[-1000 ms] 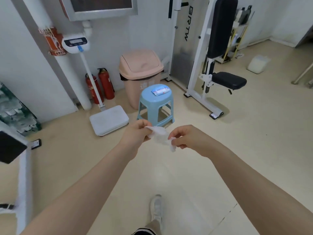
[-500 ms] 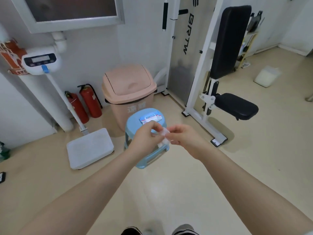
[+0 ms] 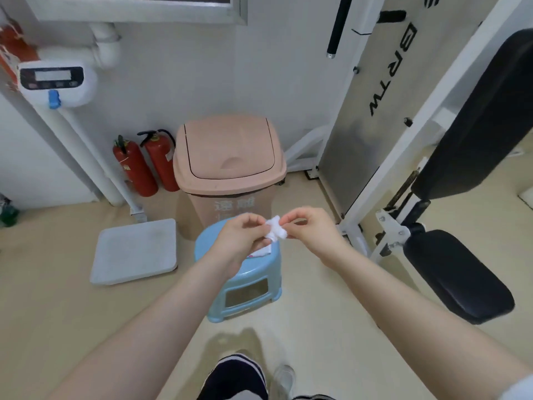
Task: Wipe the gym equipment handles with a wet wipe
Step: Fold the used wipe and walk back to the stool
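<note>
A crumpled white wet wipe (image 3: 275,230) sits between my two hands, above a light blue plastic stool (image 3: 248,284). My left hand (image 3: 239,241) pinches its left side and my right hand (image 3: 308,229) pinches its right side. A wipe packet (image 3: 261,251) lies on the stool's top, mostly hidden behind my left hand. The white-framed gym machine (image 3: 409,157) with a black back pad (image 3: 484,116) and black seat (image 3: 458,272) stands to the right. A black bar handle (image 3: 337,24) hangs at the top near the machine.
A pink swing-lid bin (image 3: 230,160) stands right behind the stool. Two red fire extinguishers (image 3: 147,166) lean by the wall on its left. A white standing scale's platform (image 3: 135,251) lies on the floor at the left, with its display (image 3: 54,79) on a pole.
I have walked closer to the stool and bin, which now look larger and nearer. My hands have brought the spread wipe together into a crumpled bunch.
</note>
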Demonstrator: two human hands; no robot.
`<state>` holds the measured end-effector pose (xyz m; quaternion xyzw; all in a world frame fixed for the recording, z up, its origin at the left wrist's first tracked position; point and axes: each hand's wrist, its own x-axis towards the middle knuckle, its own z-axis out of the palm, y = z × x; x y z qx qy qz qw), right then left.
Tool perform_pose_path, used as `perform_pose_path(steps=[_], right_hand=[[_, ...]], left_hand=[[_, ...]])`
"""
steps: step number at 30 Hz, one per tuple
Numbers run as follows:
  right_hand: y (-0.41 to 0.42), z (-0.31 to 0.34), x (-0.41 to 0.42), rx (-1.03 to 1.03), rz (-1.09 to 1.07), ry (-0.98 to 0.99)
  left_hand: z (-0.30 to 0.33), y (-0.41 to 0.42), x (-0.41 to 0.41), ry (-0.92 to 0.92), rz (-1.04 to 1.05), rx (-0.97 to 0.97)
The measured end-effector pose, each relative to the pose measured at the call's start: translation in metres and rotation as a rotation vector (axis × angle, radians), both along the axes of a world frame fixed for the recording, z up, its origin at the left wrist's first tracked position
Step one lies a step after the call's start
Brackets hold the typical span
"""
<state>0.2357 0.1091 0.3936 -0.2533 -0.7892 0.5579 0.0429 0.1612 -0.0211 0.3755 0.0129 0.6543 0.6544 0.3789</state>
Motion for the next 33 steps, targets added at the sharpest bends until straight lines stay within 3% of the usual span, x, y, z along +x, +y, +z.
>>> perform_pose_path(steps=[2, 5, 9, 13, 18, 23, 25, 29, 33], right_hand=[[0.02, -0.007, -0.031, 0.107, 0.126, -0.028], [0.05, -0.022, -0.078, 0.092, 0.271, -0.06], [0.099, -0.048, -0.14, -0.032, 0.178, -0.086], [0.153, -0.084, -0.201, -0.008, 0.099, -0.131], [0.221, -0.153, -0.276, 0.129, 0.022, -0.139], [0.275, -0.22, -0.338, 0.423, 0.254, -0.17], [0.288, -0.238, -0.357, 0.482, 0.375, -0.205], [0.302, -0.265, -0.386, 0.531, 0.61, -0.283], [0.297, -0.287, -0.411, 0.679, 0.903, -0.341]], left_hand=[[-0.011, 0.021, -0.025, -0.021, 0.069, -0.01], [-0.024, 0.049, -0.067, 0.006, 0.098, -0.048], [-0.035, 0.089, -0.126, 0.044, 0.0, -0.056], [-0.06, 0.136, -0.189, 0.241, -0.106, -0.225], [-0.143, 0.188, -0.29, 0.743, -0.291, -0.72], [-0.217, 0.235, -0.363, 1.002, -0.746, -1.151], [-0.235, 0.242, -0.378, 0.985, -0.779, -1.238], [-0.261, 0.24, -0.401, 1.229, -0.72, -1.379], [-0.28, 0.239, -0.417, 1.264, -0.708, -1.364]])
